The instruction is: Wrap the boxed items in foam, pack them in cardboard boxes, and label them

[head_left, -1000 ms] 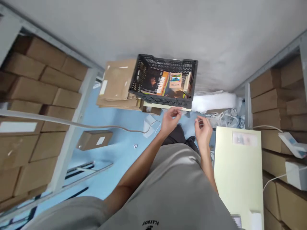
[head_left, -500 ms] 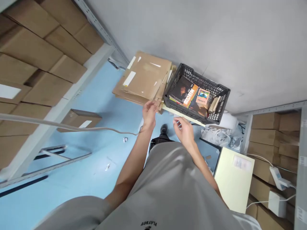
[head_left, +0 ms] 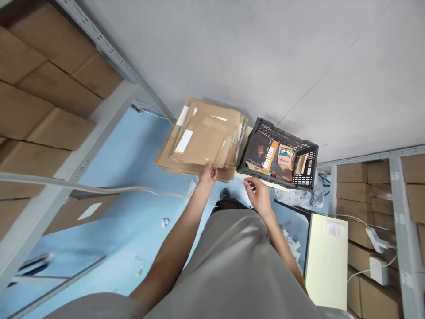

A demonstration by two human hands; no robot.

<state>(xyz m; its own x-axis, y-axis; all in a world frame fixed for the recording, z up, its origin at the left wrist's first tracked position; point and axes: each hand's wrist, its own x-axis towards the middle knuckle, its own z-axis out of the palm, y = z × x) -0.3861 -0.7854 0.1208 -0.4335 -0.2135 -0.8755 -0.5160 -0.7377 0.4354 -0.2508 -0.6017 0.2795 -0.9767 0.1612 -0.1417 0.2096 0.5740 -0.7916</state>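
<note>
Center of the frame: the left hand [head_left: 208, 174] is located at the lower edge of the cardboard stack [head_left: 207, 135]. Its fingers are bent and close together; whether they are clamped on the cardboard cannot be determined. The stack consists of flat brown pieces, with white labels on the upper pieces.

Right of center: the right hand [head_left: 259, 195] is positioned just below 1 black crate [head_left: 280, 179]. Its fingers are curled, thumb and forefinger slightly apart, with no item visible between them. The crate, right of the stack, contains printed items [head_left: 260, 153], including 1 with an orange strip. Lower right: 1 pale yellow panel [head_left: 327, 263].
</note>
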